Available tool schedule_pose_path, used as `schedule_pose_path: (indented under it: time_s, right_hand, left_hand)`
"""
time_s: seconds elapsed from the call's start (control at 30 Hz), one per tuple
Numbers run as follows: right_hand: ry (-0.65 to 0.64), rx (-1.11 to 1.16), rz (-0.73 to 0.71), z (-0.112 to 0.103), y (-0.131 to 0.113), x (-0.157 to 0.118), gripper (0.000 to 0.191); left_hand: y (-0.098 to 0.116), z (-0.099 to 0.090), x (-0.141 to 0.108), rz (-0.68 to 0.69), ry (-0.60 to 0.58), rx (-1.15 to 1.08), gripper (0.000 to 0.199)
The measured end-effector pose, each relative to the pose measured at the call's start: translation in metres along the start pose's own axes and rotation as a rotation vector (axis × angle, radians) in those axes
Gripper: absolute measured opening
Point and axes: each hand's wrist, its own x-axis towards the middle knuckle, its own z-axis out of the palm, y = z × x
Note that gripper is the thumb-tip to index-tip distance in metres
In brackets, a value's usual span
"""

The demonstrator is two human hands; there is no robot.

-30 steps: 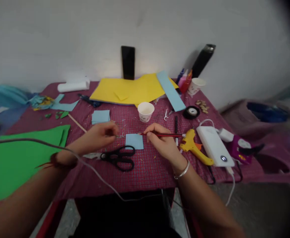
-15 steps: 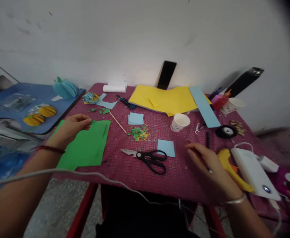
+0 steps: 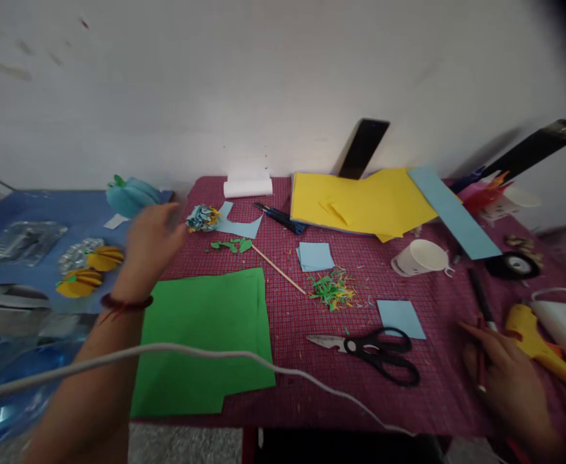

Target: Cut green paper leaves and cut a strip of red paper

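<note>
My left hand (image 3: 153,241) is raised over the left edge of the maroon tablecloth, smeared by motion, between the blue paper pumpkin (image 3: 131,195) and the green sheets (image 3: 200,328). My right hand (image 3: 503,370) rests at the right with a dark red pencil (image 3: 481,357) between its fingers. Left of it lie black-handled scissors (image 3: 380,351), their blades pointing left. One light blue square (image 3: 401,318) is partly under a scissor handle, and more squares (image 3: 314,256) are stacked farther back. Green and yellow paper shreds (image 3: 332,289) lie beside a thin wooden stick (image 3: 279,269).
Yellow sheets (image 3: 360,203), a blue strip (image 3: 454,209) and a phone (image 3: 364,148) are at the back. A paper cup (image 3: 421,257), black pen (image 3: 481,296) and yellow glue gun (image 3: 537,345) stand or lie rightward. A white cable (image 3: 205,352) crosses the front. Yellow paper pumpkins (image 3: 80,282) sit left.
The view has shifted left, so table items appear farther right. My left hand has moved from the green sheets' top edge toward the back left. My right hand still has the pencil.
</note>
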Motion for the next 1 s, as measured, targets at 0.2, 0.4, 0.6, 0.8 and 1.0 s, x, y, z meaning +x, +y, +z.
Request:
schedule_pose_path:
  time_s: [0.2, 0.4, 0.6, 0.8, 1.0]
  right_hand:
    - [-0.018, -0.070, 0.008, 0.003, 0.004, -0.001, 0.032]
    - [-0.039, -0.117, 0.003, 0.009, 0.015, -0.004, 0.035]
    - [0.048, -0.151, -0.015, 0.013, 0.013, -0.006, 0.035]
    - [-0.042, -0.161, -0.019, -0.008, 0.014, 0.023, 0.032]
    - [0.037, -0.198, 0.016, -0.041, -0.017, 0.056, 0.055]
  left_hand:
    - [0.008, 0.033, -0.074, 0.772, 0.054, 0.259, 0.030]
    - [-0.009, 0.099, -0.115, 0.925, -0.589, 0.330, 0.057]
    - [-0.016, 0.097, -0.113, 0.906, -0.630, 0.336, 0.059]
    - [-0.012, 0.096, -0.110, 0.914, -0.644, 0.288, 0.058]
    - [-0.019, 0.083, -0.114, 0.905, -0.417, 0.159, 0.071]
